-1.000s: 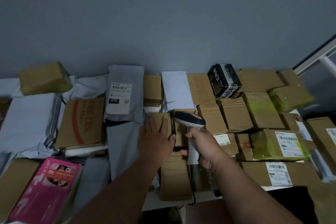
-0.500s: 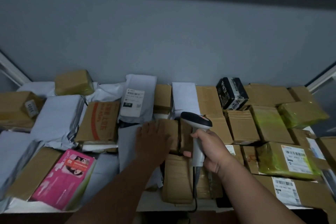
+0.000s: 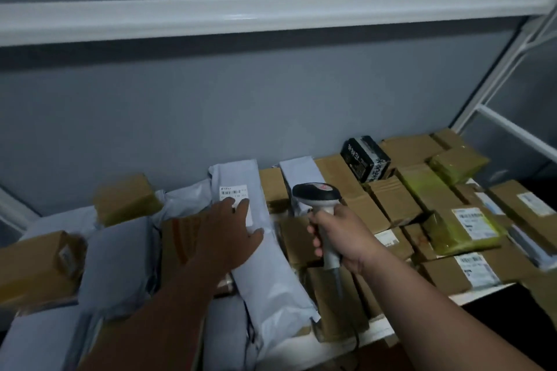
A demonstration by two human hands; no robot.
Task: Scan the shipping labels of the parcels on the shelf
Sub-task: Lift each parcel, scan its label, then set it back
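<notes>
The shelf [image 3: 388, 324] is full of parcels, packed close and piled on each other. Most are brown boxes [image 3: 391, 199]. Some are soft grey bags. On the right, a few boxes [image 3: 461, 227] are wrapped in yellow-green tape and have white labels on top. A black box [image 3: 365, 158] with white writing sits at the back near the wall.

The left hand [image 3: 226, 238] lies flat on a long grey bag [image 3: 265, 256] in the middle of the shelf. Its fingers [image 3: 241, 208] are straight and spread, and they cover the lower part of the bag's white label [image 3: 235, 192]. The barcode at the top of the label shows.

The right hand [image 3: 337, 238] holds a scanner [image 3: 316, 196] by its light handle. Its fingers [image 3: 315, 242] are curled tight around the handle. The scanner's dark head is just to the right of the label, above the boxes.
</notes>
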